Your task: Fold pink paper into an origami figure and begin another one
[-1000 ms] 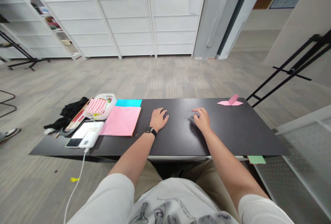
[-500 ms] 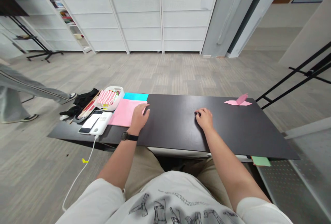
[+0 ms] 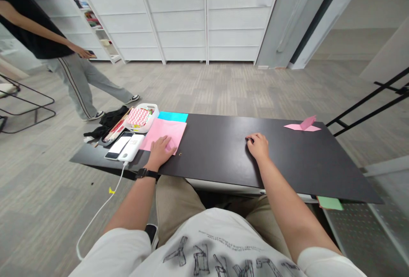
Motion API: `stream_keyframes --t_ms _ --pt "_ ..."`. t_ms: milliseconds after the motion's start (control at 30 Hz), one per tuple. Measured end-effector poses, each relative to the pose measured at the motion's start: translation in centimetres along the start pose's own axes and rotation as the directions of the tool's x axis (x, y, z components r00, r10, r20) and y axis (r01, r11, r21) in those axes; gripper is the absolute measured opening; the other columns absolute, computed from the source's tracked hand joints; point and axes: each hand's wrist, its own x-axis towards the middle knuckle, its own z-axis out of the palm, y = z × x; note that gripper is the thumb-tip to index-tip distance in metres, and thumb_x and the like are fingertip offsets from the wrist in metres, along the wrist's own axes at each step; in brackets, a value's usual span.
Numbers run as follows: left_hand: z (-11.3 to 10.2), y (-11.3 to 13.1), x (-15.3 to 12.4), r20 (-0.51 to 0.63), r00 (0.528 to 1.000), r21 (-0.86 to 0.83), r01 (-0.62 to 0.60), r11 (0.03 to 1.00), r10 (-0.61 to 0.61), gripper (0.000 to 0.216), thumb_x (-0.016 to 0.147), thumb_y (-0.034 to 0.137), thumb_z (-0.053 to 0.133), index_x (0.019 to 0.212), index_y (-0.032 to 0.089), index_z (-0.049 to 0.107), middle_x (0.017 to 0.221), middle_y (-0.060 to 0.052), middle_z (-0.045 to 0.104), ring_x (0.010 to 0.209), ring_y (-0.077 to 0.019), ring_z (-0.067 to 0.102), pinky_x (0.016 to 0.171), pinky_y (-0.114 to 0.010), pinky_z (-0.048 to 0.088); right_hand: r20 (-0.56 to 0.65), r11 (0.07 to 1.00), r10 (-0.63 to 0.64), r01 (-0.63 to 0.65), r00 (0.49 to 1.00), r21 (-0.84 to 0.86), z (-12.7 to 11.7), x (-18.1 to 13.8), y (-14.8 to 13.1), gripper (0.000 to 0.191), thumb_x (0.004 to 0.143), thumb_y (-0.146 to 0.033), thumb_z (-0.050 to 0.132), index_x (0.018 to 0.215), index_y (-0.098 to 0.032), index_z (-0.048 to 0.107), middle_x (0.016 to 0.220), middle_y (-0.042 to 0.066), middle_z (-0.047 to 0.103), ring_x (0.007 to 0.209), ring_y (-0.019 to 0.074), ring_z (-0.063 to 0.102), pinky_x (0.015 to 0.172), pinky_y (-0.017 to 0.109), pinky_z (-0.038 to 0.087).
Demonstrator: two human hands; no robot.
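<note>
My left hand (image 3: 160, 151) lies flat with fingers spread on the near edge of a stack of pink paper (image 3: 166, 131) at the left of the black table (image 3: 223, 153). A black watch is on that wrist. A blue sheet (image 3: 173, 116) shows behind the pink stack. My right hand (image 3: 258, 145) rests on the bare tabletop near the middle, fingers curled loosely, with nothing in it. A folded pink paper piece (image 3: 303, 125) sits at the far right corner, away from both hands.
A white tray (image 3: 142, 118) with a red-white patterned item, a phone (image 3: 119, 145) and a white power bank (image 3: 131, 148) with a cable lie at the table's left end, beside black cloth (image 3: 108, 120). A person in a black top (image 3: 38, 25) walks at the far left. A green paper (image 3: 329, 203) pokes out under the table's right edge.
My left hand has moved left from the bare tabletop onto the pink paper stack. The right hand has stayed in place. A person has walked into view at the left.
</note>
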Motion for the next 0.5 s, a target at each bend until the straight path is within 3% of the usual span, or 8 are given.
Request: stream_keyframes --t_ms 100,333,433,500 --pt "-0.2 -0.1 0.2 -0.022 1.000 -0.054 0.005 0.999 -0.006 0.061 0.095 0.049 0.063 0.151 0.026 0.058 0.163 -0.013 0.053 0.153 -0.0355 0.046 0.130 -0.066 0.026 0.001 1.000 0.006 -0.006 1.000 0.004 0.0 0.0 0.0 0.028 0.089 -0.021 0.057 0.103 -0.025 0.081 0.115 0.009 0.073 0.114 0.0307 0.059 0.103 0.046 0.044" --pt "-1.3 0.0 1.1 -0.157 0.986 -0.231 0.010 0.973 -0.048 0.062 0.087 0.038 0.064 0.145 0.018 0.060 0.147 -0.016 0.067 0.137 -0.0348 0.063 0.121 -0.055 0.047 -0.005 0.999 0.013 -0.013 1.000 0.043 0.0 0.0 0.1 0.028 0.089 -0.021 0.056 0.102 -0.026 0.081 0.114 0.011 0.072 0.114 0.0320 0.059 0.104 0.049 0.043" --pt "-3.1 1.8 1.1 -0.245 0.968 -0.291 -0.010 0.957 -0.064 0.060 0.089 0.039 0.065 0.146 0.019 0.060 0.146 -0.015 0.067 0.136 -0.0329 0.064 0.120 -0.051 0.051 -0.004 0.999 0.017 -0.017 1.000 0.047 0.0 0.0 0.0 0.029 0.089 -0.021 0.056 0.102 -0.026 0.081 0.114 0.011 0.072 0.114 0.0317 0.059 0.104 0.049 0.044" --pt "-4.6 4.3 1.1 -0.292 0.956 -0.319 -0.067 0.946 -0.031 0.060 0.093 0.042 0.065 0.148 0.019 0.058 0.147 -0.014 0.066 0.137 -0.0316 0.063 0.120 -0.048 0.050 -0.004 0.999 0.024 -0.023 1.000 0.044 0.0 0.0 -0.1 0.029 0.089 -0.021 0.056 0.102 -0.025 0.081 0.113 0.011 0.071 0.113 0.0313 0.058 0.104 0.049 0.044"
